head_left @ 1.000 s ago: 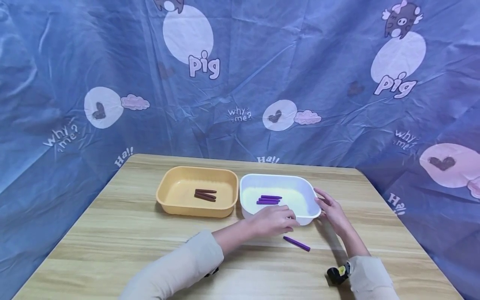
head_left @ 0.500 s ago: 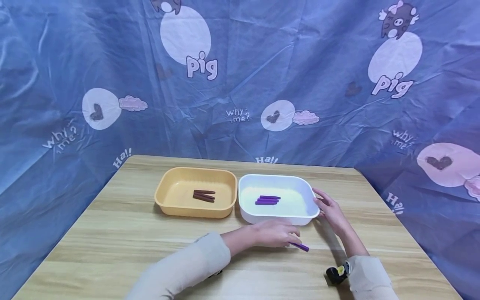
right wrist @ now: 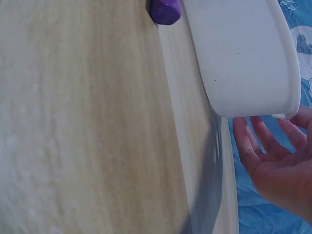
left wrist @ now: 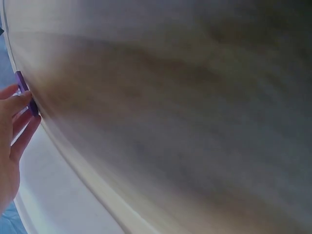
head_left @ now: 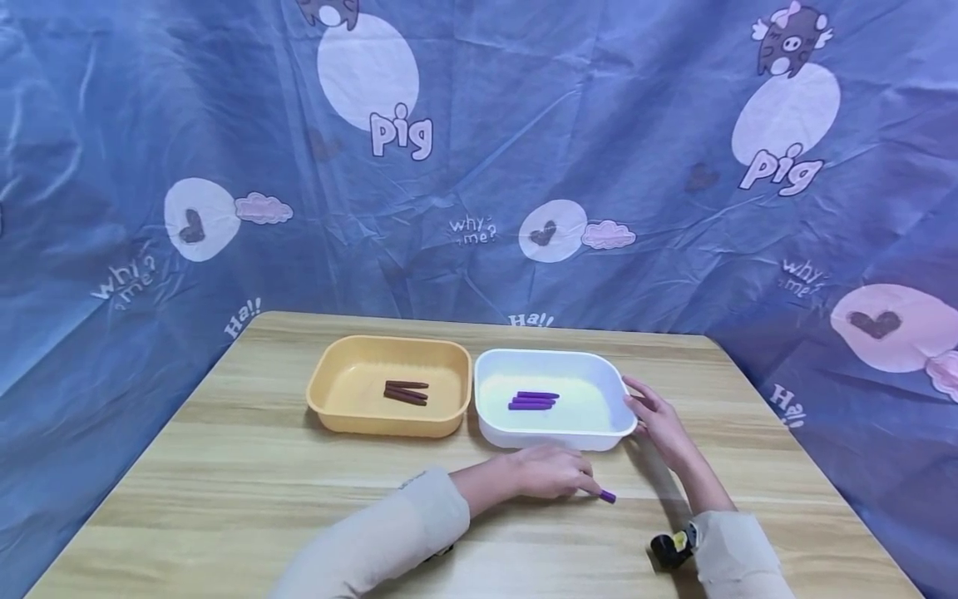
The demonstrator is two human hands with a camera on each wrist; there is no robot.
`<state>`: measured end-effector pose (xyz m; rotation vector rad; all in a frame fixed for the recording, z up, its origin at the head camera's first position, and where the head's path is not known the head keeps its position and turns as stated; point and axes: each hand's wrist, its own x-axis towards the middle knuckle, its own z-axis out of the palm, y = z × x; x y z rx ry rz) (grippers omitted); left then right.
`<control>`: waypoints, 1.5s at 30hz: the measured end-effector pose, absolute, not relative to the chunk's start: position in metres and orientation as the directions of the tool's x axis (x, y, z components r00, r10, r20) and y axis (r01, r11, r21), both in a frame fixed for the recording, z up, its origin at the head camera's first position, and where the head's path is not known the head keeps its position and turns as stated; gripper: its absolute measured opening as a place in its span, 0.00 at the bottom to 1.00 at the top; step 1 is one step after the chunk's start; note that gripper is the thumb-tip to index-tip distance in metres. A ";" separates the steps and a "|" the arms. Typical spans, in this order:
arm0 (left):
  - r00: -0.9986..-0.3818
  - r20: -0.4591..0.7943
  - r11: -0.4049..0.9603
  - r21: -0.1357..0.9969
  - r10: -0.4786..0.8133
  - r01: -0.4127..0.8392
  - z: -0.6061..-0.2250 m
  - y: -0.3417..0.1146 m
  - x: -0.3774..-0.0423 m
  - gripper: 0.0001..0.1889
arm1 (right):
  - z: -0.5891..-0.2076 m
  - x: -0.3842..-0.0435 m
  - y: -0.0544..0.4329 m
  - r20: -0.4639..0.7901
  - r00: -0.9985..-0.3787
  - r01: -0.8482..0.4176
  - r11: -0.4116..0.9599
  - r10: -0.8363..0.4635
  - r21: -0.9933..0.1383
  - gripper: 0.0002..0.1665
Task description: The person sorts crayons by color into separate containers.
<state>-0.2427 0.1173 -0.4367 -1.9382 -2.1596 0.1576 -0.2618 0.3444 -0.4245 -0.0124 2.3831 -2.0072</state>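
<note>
My left hand (head_left: 552, 472) reaches across in front of the white plastic tub (head_left: 494, 433) and pinches a purple crayon (head_left: 607, 497) lying by the tabletop. In the left wrist view, thumb and fingers close on the crayon (left wrist: 27, 92) near its middle, both ends showing. My right hand (head_left: 662, 424) holds the white tub at its right end. From the right wrist, the thumb lies at the tub's rim and the fingers of the hand (right wrist: 278, 156) spread against its end wall. Inside the tub, several purple crayons (head_left: 533, 401) lie side by side.
Left of the white tub, almost touching it, stands a yellow tub (head_left: 389, 426) with several brown crayons (head_left: 406, 393) inside. Both rest on a wood-grain table (head_left: 224, 499). Behind the table hangs a blue printed cloth (head_left: 479, 166).
My left hand has come down from the white tub's front edge toward the front right, onto the loose purple crayon, and taken hold of it. My right hand stays at the tub.
</note>
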 end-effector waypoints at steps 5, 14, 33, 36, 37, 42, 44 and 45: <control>-0.119 0.104 0.143 -0.265 0.987 0.954 -0.435 0.121 -0.240 0.15 | -0.424 -0.262 0.345 -0.012 -1.000 0.008 0.175 -0.020 -0.984 0.31; -0.148 0.100 0.171 -0.294 0.984 0.940 -0.437 0.125 -0.240 0.14 | -0.426 -0.263 0.346 -0.011 -1.000 0.006 0.173 -0.026 -0.985 0.31; -0.193 0.172 0.231 -0.237 0.966 0.944 -0.407 0.110 -0.236 0.19 | -0.427 -0.258 0.346 -0.012 -1.000 0.009 0.196 -0.017 -0.981 0.32; -0.197 0.182 0.243 -0.280 0.963 0.929 -0.399 0.109 -0.235 0.18 | -0.426 -0.259 0.345 -0.009 -1.000 0.004 0.198 -0.022 -0.980 0.32; -0.199 0.186 0.247 -0.285 0.962 0.926 -0.396 0.108 -0.235 0.18 | -0.426 -0.259 0.345 -0.008 -1.000 0.004 0.198 -0.023 -0.980 0.32; -0.212 0.195 0.265 -0.306 0.958 0.915 -0.386 0.104 -0.237 0.16 | -0.427 -0.261 0.346 -0.014 -0.999 0.008 0.193 -0.031 -0.981 0.32; -0.219 0.203 0.274 -0.305 0.954 0.912 -0.382 0.102 -0.239 0.15 | -0.426 -0.262 0.346 -0.017 -0.999 0.010 0.187 -0.032 -0.982 0.32; -0.222 0.207 0.278 -0.299 0.953 0.913 -0.381 0.101 -0.241 0.15 | -0.426 -0.262 0.346 -0.017 -0.999 0.011 0.182 -0.031 -0.983 0.32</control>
